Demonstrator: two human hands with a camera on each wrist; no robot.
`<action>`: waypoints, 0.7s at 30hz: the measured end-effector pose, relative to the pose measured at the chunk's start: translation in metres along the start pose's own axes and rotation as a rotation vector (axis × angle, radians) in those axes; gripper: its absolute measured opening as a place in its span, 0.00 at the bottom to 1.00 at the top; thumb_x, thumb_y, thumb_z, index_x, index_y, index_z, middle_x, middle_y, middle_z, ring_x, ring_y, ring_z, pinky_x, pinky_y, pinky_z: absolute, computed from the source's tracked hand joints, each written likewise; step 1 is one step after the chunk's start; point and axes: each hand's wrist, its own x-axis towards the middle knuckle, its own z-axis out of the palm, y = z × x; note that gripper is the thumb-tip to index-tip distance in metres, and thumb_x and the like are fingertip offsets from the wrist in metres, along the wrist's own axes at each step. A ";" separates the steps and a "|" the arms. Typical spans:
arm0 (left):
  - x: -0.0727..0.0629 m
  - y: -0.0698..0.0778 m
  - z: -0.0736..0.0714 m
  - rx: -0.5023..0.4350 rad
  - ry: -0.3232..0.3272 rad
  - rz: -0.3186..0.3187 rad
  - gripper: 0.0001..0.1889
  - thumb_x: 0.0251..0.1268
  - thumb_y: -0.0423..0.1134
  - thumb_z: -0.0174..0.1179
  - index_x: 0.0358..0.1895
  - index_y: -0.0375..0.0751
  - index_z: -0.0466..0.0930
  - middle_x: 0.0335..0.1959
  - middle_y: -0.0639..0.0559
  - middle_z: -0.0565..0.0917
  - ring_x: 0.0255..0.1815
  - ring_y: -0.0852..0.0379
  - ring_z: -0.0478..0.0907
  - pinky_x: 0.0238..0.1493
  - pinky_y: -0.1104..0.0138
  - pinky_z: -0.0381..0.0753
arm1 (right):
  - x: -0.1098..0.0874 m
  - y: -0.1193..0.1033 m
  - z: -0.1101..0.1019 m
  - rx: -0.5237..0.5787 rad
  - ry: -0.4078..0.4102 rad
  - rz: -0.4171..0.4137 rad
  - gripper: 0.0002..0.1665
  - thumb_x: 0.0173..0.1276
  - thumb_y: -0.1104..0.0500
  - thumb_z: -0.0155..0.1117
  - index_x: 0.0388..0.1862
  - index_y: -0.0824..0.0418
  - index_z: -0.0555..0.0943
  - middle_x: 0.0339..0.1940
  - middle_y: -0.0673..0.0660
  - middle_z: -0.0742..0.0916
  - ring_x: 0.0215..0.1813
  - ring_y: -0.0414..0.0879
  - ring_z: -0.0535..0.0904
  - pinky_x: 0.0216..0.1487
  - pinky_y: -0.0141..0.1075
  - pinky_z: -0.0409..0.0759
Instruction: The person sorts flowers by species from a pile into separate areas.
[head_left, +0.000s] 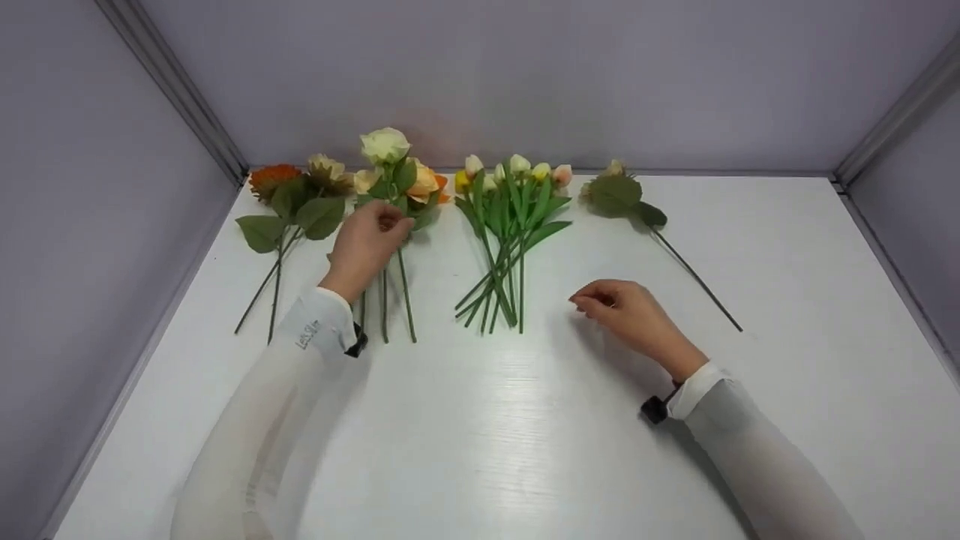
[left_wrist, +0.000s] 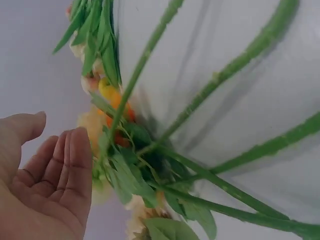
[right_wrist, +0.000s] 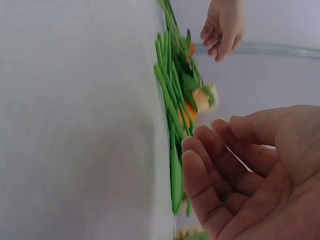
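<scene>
My left hand (head_left: 367,244) hovers over a bunch of long-stemmed flowers with a white rose (head_left: 385,145) and a peach rose (head_left: 422,182). Its fingers are loosely bent, with a gap between thumb and fingertips and nothing held, as the left wrist view shows. Several green stems (left_wrist: 200,100) run beside that hand. To the right, my right hand (head_left: 626,311) is raised above the white table (head_left: 480,442), its relaxed fingers also holding nothing. A bunch of white, yellow and pink tulips (head_left: 514,210) lies between the two hands, their stems crossing.
At the left lie an orange flower (head_left: 276,182) and a cream flower (head_left: 328,172) with crossed stems. A single leafy stem (head_left: 697,277) with a pale bloom lies at the right. Grey panels (head_left: 525,82) border the table's back and sides.
</scene>
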 end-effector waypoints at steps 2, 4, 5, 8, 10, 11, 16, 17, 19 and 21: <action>-0.005 0.012 0.014 0.063 -0.028 0.092 0.21 0.77 0.53 0.58 0.63 0.46 0.78 0.55 0.52 0.80 0.54 0.52 0.78 0.51 0.56 0.80 | 0.004 0.014 -0.020 -0.088 0.048 0.047 0.17 0.79 0.52 0.60 0.55 0.60 0.87 0.49 0.58 0.89 0.46 0.52 0.82 0.44 0.44 0.79; -0.010 0.025 0.032 0.139 -0.084 0.190 0.23 0.78 0.54 0.57 0.67 0.47 0.76 0.60 0.52 0.79 0.60 0.51 0.77 0.57 0.55 0.78 | 0.004 0.028 -0.042 -0.154 0.090 0.108 0.18 0.80 0.53 0.59 0.57 0.62 0.85 0.53 0.61 0.87 0.49 0.54 0.80 0.49 0.47 0.78; -0.013 0.032 0.042 0.184 -0.119 0.243 0.25 0.78 0.55 0.56 0.69 0.48 0.75 0.63 0.51 0.78 0.63 0.51 0.75 0.60 0.55 0.77 | 0.004 0.034 -0.052 -0.181 0.106 0.144 0.19 0.80 0.52 0.58 0.59 0.62 0.84 0.55 0.62 0.86 0.51 0.55 0.79 0.52 0.49 0.77; -0.020 0.053 0.074 0.328 -0.216 0.415 0.29 0.78 0.56 0.55 0.75 0.49 0.69 0.70 0.50 0.73 0.71 0.49 0.68 0.70 0.54 0.70 | -0.003 0.051 -0.079 -0.245 0.133 0.247 0.23 0.80 0.51 0.57 0.63 0.66 0.80 0.59 0.67 0.83 0.56 0.61 0.77 0.56 0.55 0.75; -0.025 0.067 0.096 0.397 -0.272 0.524 0.32 0.78 0.57 0.55 0.78 0.49 0.66 0.74 0.49 0.70 0.76 0.48 0.63 0.74 0.53 0.63 | -0.009 0.061 -0.094 -0.284 0.132 0.297 0.26 0.79 0.50 0.57 0.65 0.68 0.78 0.60 0.70 0.81 0.56 0.63 0.77 0.55 0.58 0.76; -0.027 0.074 0.107 0.426 -0.297 0.572 0.33 0.78 0.57 0.55 0.79 0.49 0.64 0.75 0.48 0.68 0.77 0.48 0.61 0.76 0.53 0.60 | -0.011 0.065 -0.100 -0.304 0.127 0.314 0.27 0.79 0.50 0.58 0.65 0.69 0.77 0.60 0.71 0.81 0.55 0.64 0.78 0.54 0.59 0.76; -0.040 0.106 0.156 0.525 -0.413 0.708 0.38 0.78 0.59 0.55 0.83 0.50 0.55 0.80 0.48 0.60 0.81 0.48 0.53 0.80 0.54 0.48 | -0.019 0.081 -0.117 -0.368 0.111 0.352 0.26 0.75 0.52 0.62 0.60 0.72 0.80 0.56 0.72 0.82 0.53 0.65 0.79 0.52 0.60 0.77; -0.042 0.112 0.165 0.537 -0.431 0.719 0.38 0.77 0.59 0.54 0.83 0.51 0.53 0.81 0.47 0.59 0.81 0.48 0.53 0.80 0.54 0.48 | -0.020 0.083 -0.118 -0.373 0.111 0.360 0.26 0.75 0.52 0.62 0.58 0.72 0.81 0.55 0.71 0.83 0.52 0.65 0.79 0.51 0.59 0.77; -0.047 0.122 0.180 0.560 -0.458 0.730 0.39 0.77 0.60 0.54 0.84 0.51 0.52 0.81 0.47 0.58 0.82 0.48 0.52 0.80 0.54 0.48 | -0.020 0.086 -0.119 -0.375 0.111 0.369 0.25 0.74 0.52 0.64 0.56 0.72 0.82 0.52 0.70 0.84 0.50 0.64 0.80 0.49 0.58 0.78; -0.050 0.131 0.192 0.572 -0.476 0.739 0.39 0.77 0.60 0.54 0.84 0.51 0.51 0.81 0.48 0.58 0.82 0.48 0.52 0.80 0.55 0.49 | -0.020 0.088 -0.119 -0.375 0.115 0.372 0.24 0.73 0.52 0.64 0.53 0.72 0.83 0.49 0.69 0.85 0.47 0.62 0.80 0.47 0.57 0.78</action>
